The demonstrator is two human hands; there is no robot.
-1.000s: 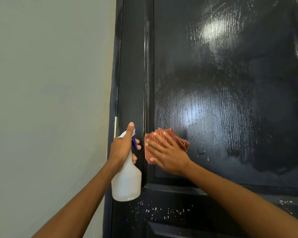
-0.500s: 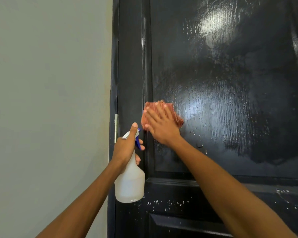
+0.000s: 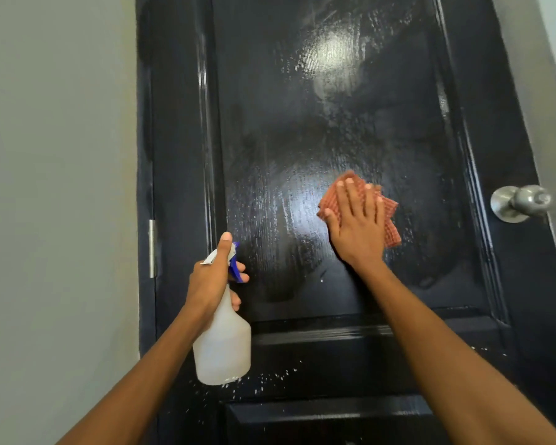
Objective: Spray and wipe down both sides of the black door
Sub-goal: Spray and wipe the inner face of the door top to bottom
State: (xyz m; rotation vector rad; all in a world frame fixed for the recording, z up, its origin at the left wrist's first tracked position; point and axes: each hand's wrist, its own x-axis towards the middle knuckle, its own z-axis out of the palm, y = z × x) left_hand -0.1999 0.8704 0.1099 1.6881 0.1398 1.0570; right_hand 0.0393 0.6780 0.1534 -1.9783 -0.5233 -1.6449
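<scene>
Head view, looking up the black door (image 3: pixel 302 91): its upper panel is streaked with wet spray, and white droplets speckle the rail below. The right hand (image 3: pixel 358 226) lies flat, fingers straight and spread, pressing a reddish cloth (image 3: pixel 389 216) against the middle of that panel. The left hand (image 3: pixel 214 277) is curled round the neck of a white spray bottle (image 3: pixel 222 345), thumb up along the head, fingers by the blue trigger (image 3: pixel 235 268), held just off the door's left stile, near the hinge (image 3: pixel 152 248).

From where I stand, the risks look like these. The cloth is small and bunched under the palm, so it could slide out on the slick surface and leave the bare hand smearing the gloss. The droplets low on the door may dry into spots if the wiping does not reach them. A careless squeeze of the trigger could put spray on the grey wall (image 3: pixel 58 187) beside the frame. The panel's right side near the knob (image 3: pixel 520 202) looks wet too, and only this face is in sight, so the other side remains to be judged.
</scene>
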